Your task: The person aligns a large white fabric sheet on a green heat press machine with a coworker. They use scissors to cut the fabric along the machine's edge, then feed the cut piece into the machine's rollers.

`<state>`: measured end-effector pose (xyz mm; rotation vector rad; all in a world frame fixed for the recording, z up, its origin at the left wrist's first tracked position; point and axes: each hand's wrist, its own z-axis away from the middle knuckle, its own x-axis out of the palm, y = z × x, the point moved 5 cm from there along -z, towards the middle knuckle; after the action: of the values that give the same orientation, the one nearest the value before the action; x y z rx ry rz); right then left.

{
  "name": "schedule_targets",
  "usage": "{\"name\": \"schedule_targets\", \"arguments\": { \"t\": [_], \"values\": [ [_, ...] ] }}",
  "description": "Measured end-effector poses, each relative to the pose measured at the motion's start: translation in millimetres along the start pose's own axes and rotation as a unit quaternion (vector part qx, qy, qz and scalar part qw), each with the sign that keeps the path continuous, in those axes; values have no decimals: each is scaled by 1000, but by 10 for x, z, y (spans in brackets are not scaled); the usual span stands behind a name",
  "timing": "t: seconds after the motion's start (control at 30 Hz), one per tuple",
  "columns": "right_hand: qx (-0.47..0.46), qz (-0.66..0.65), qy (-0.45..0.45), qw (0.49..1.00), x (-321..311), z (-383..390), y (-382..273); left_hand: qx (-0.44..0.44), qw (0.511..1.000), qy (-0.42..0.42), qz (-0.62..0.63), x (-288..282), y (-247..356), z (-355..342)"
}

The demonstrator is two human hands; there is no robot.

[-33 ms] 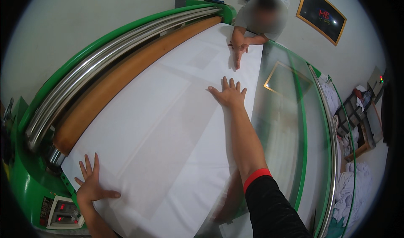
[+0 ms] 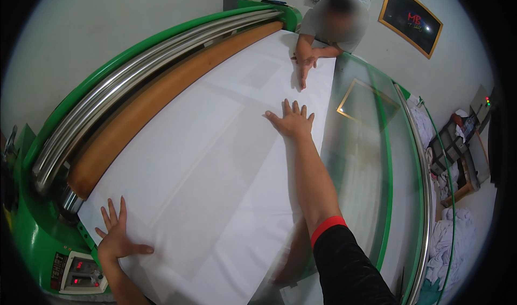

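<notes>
My left hand [image 2: 116, 235] lies spread on the near left part of a large white sheet [image 2: 161, 154], its fingers open. Farther forward, my right hand [image 2: 291, 119] also rests flat on the sheet with fingers apart, at the end of my outstretched arm. Faint pale grey rectangles show through or on the sheet. It lies along an orange-brown roller [image 2: 134, 116] at the left of a green machine. Across from me, a co-worker [image 2: 312, 27] leans over the far end, their hands [image 2: 304, 68] at the sheet just beyond my right hand; their face is blurred.
Steel bars [image 2: 107, 84] run above the roller. A control panel [image 2: 81, 272] sits at lower left. A translucent green-edged panel [image 2: 355, 170] lies right of the sheet. White cloth heaps [image 2: 449, 240], dark crates [image 2: 449, 140] and a framed board [image 2: 411, 19] are at the right.
</notes>
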<state>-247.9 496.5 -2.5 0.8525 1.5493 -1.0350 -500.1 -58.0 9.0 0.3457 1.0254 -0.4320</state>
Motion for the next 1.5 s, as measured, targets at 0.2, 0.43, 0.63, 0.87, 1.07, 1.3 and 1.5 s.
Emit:
{"name": "schedule_targets", "arguments": {
  "t": [0.2, 0.43, 0.63, 0.87, 1.07, 1.3, 1.5],
  "values": [
    [-7, -66, 43, 997, 126, -72, -138, -1, 1000, 13, 7, 45, -168, 42],
    [-76, -368, 187, 908, 119, -354, 208, 140, 878, 427, 164, -60, 72, -107],
    [-87, -242, 218, 942, 411, -672, 317, 37, 922, 375, 92, 42, 41, -307],
    [-35, -14, 103, 994, 226, -250, -254, 2, 979, 180, 92, 57, -17, -169],
    [-73, -314, 266, 908, 125, -320, 29, 6, 987, 148, 63, -52, 121, -162],
    [-66, -479, 304, 821, 53, -248, 119, 5, 991, 116, 70, -10, 92, -109],
    [-69, -482, 263, 833, 87, -275, 72, 8, 991, 109, 82, 27, -39, -172]
  ]
}}
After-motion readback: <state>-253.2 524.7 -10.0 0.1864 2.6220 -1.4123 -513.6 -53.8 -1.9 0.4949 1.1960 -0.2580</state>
